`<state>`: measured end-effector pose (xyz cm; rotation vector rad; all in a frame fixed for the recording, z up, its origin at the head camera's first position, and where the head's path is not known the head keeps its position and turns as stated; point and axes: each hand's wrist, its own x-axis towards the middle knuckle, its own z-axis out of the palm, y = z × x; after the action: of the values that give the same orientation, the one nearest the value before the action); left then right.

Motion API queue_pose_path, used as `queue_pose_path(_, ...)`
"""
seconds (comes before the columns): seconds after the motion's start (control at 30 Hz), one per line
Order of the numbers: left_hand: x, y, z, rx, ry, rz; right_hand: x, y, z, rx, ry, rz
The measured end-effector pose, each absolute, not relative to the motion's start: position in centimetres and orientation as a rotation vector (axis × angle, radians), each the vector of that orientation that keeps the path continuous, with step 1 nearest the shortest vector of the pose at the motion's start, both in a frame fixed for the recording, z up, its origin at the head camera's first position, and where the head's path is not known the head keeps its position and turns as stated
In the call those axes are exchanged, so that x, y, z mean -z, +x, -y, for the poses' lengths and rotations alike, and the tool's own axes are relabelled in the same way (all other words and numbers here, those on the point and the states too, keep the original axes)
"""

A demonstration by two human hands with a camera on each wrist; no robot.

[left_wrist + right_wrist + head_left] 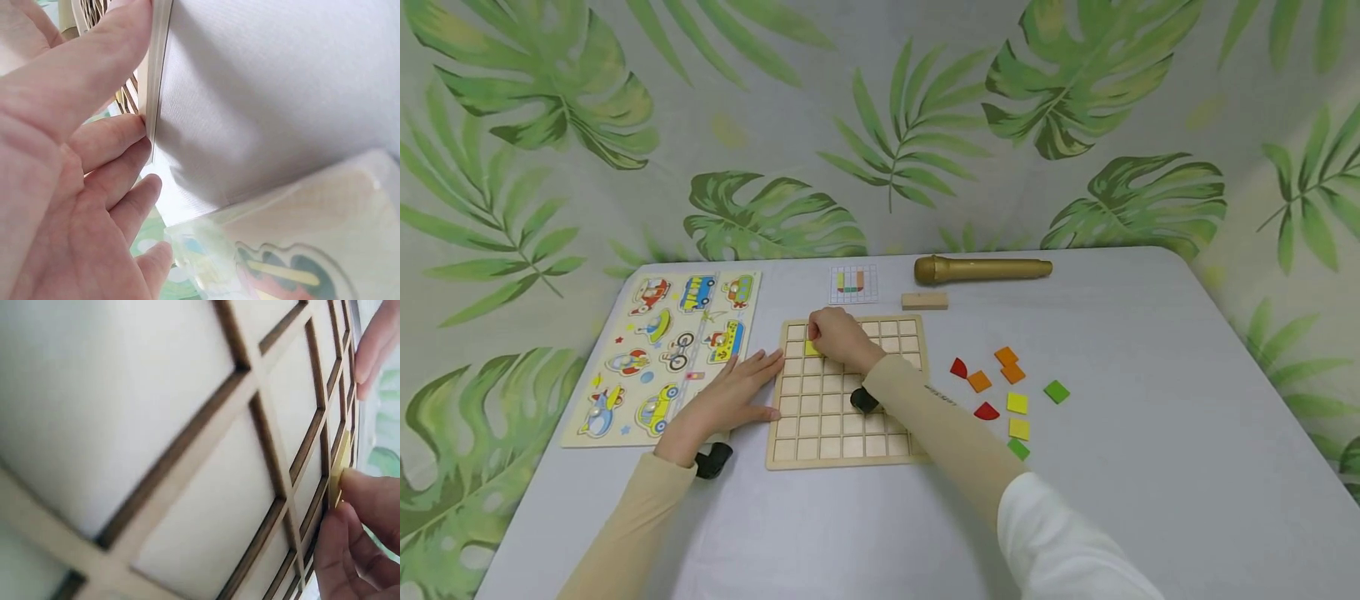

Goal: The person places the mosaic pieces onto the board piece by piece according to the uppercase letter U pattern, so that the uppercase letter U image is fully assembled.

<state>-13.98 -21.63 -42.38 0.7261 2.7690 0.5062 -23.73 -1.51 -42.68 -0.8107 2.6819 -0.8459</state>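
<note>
A wooden grid board (790,450) lies on the table in front of me. My right hand (842,337) reaches over its upper left part, thumb and fingers pinching a yellow square tile (341,456) at the grid cells. Part of that yellow shows beside the hand in the head view; the fingers cover the rest. My left hand (730,404) lies flat with its fingers stretched out, and its thumb and fingertips touch the board's left edge. In the left wrist view the fingers (119,140) rest against the board's side.
Right of the board lie loose tiles: yellow squares (1017,403), orange squares (1007,357), green squares (1057,392) and red quarter-circles (987,412). A vehicle puzzle board (625,333) is at left. Behind stand a pattern card (853,285), a wooden block (925,302) and a gold microphone (985,268).
</note>
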Motion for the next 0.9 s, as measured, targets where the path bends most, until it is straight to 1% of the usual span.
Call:
queue_pose_path(0.2, 42.3, -13.9, 21.6, -0.506, 0.711, -2.762, 42.8, -24.1, 0.1, 1.053, -0.738, -2.563)
queue_pose_path(0.37, 42.4, -14.0, 21.6, -0.506, 0.702, -2.761, 41.8, -24.3, -2.7, 1.156, -0.671, -2.493)
queue_pose_path(0.5, 42.4, -14.1, 21.6, -0.494, 0.698, -2.766, 41.1, -24.4, -5.9, 1.187, -0.641, -2.463)
queue_pose_path(0.7, 42.4, -14.0, 21.6, -0.505, 0.699, -2.763, 41.0, -24.3, -11.6, 1.275, -0.571, -2.39)
queue_pose_path(0.9, 42.5, -14.0, 21.7, -0.516, 0.702, -2.761, 40.9, -23.3, -17.2, 1.338, -0.513, -2.295)
